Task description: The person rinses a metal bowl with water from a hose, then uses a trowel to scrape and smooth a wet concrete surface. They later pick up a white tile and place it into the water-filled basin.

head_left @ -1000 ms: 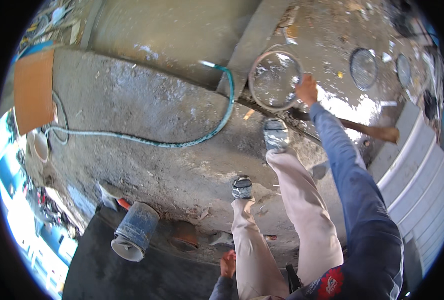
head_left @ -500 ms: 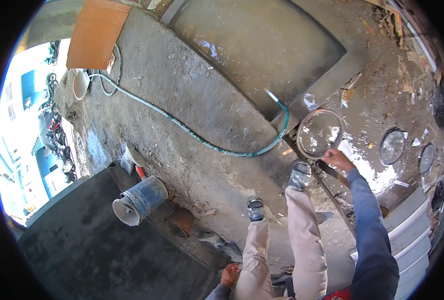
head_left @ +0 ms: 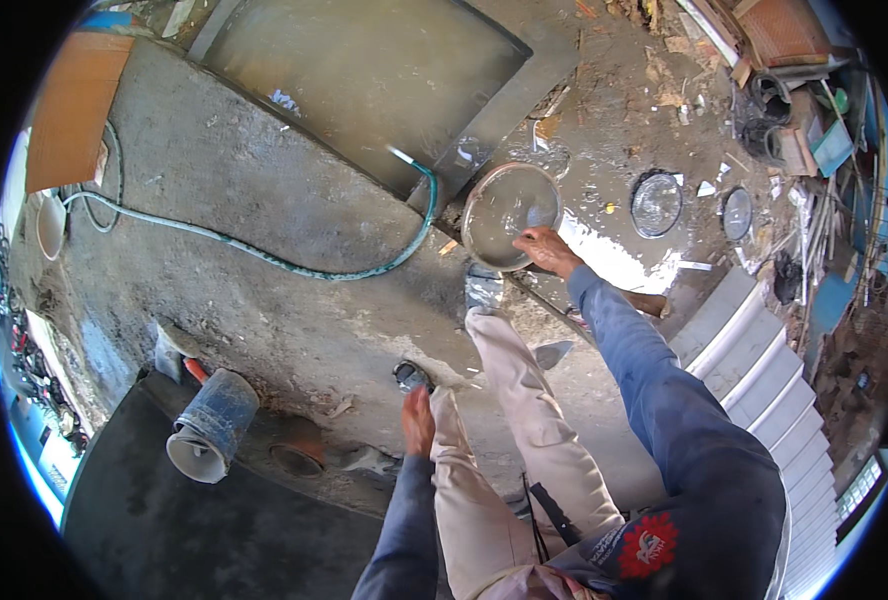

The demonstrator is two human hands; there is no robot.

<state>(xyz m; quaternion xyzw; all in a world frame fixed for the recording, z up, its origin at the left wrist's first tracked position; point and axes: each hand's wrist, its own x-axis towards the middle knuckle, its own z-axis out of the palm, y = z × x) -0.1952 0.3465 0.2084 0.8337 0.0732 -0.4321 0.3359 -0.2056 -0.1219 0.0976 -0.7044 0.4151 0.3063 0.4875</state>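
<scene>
Hands apart: R hand [head_left: 549, 250] at round rimmed pan [head_left: 499, 212], prob. steadying it, grip unclear; L hand [head_left: 418, 425] blurred nr L shoe [head_left: 406, 374], can't tell if gripping.

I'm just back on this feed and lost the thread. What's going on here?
A person has the right hand over the near edge of a round-rimmed thing on the wet ground; whether the fingers grip it is unclear. The left hand is low by the left shoe, with nothing visible in it. A green hose crosses the concrete, its end over a basin of murky water. A blue bucket is off to the left.
</scene>
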